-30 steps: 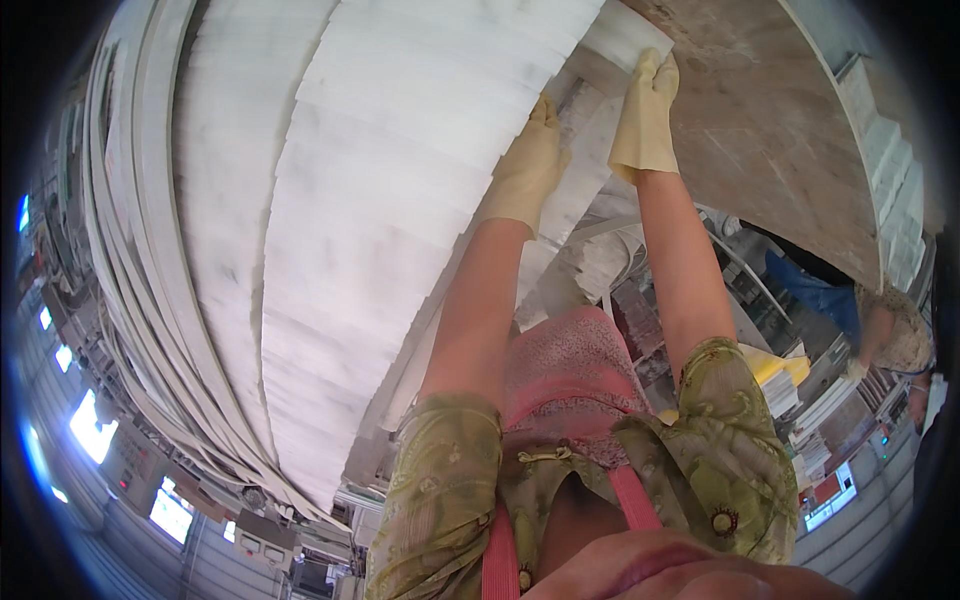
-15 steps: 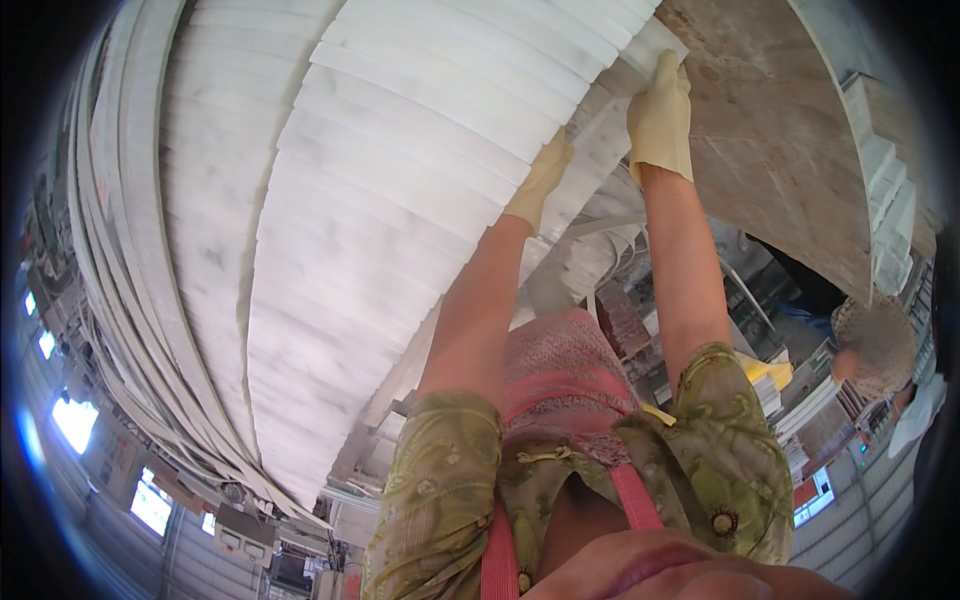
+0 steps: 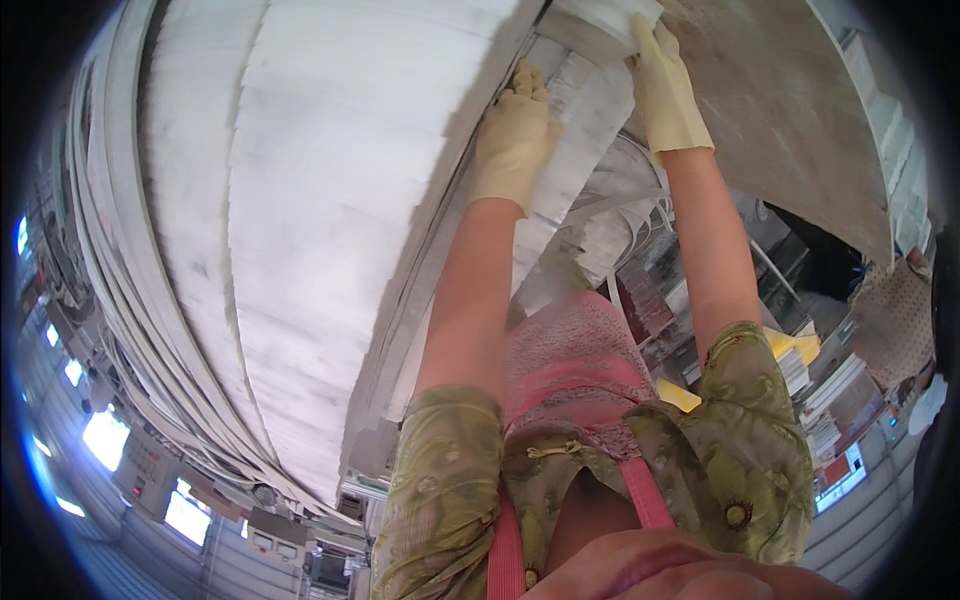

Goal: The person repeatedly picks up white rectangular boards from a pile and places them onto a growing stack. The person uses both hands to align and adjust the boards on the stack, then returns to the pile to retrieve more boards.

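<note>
Both my hands wear cream gloves. My right hand (image 3: pixel 668 90) is closed on the edge of a white stone-like strip (image 3: pixel 590 22) at the top of the view, one finger lying over its face. My left hand (image 3: pixel 513 145) has its fingers curled, beside the grey ledge (image 3: pixel 425 240) that borders a broad bed of white strips (image 3: pixel 330 190). Whatever is inside those fingers, if anything, is hidden. Between my hands lies a pale slab surface (image 3: pixel 590 130) with seams across it.
On the right stands a large brown-grey board (image 3: pixel 780 110) with a curved-looking edge. Long pale strips (image 3: pixel 130 270) run along the far left. A patterned hat (image 3: pixel 895 320) on another person shows at right, near yellow material (image 3: pixel 793 347).
My left hand has moved up and out from the bed's edge, and its glove now shows whole. The bed of strips sits farther left, with the grey ledge exposed. My right hand has risen slightly.
</note>
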`<state>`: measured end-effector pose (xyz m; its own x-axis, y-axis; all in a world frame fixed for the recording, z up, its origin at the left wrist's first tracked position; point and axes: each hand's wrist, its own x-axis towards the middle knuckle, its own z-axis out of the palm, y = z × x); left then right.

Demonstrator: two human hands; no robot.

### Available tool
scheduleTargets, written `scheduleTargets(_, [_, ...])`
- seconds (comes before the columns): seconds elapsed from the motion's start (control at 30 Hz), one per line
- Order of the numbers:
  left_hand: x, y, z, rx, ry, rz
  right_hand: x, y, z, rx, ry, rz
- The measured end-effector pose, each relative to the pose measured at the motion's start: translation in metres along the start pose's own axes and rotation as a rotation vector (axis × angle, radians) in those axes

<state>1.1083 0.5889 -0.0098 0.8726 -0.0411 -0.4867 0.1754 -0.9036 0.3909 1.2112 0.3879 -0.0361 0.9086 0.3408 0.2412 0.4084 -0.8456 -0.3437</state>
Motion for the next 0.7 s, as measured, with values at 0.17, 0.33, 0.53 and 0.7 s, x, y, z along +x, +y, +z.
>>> scheduleTargets(0.17, [0.0,0.008,0.008,0.115,0.146,0.037,-0.002,-0.003,-0.001,0.27,0.074,0.168])
scheduleTargets(0.33, [0.013,0.03,0.029,-0.014,0.321,-0.06,0.013,-0.02,-0.002,0.424,0.13,0.287])
scheduleTargets(0.53, [0.036,0.043,0.04,0.074,0.339,-0.237,0.024,-0.032,0.002,0.493,0.156,0.353])
scheduleTargets(0.7, [0.042,0.048,0.046,0.086,0.323,-0.291,0.024,-0.033,0.003,0.516,0.161,0.372])
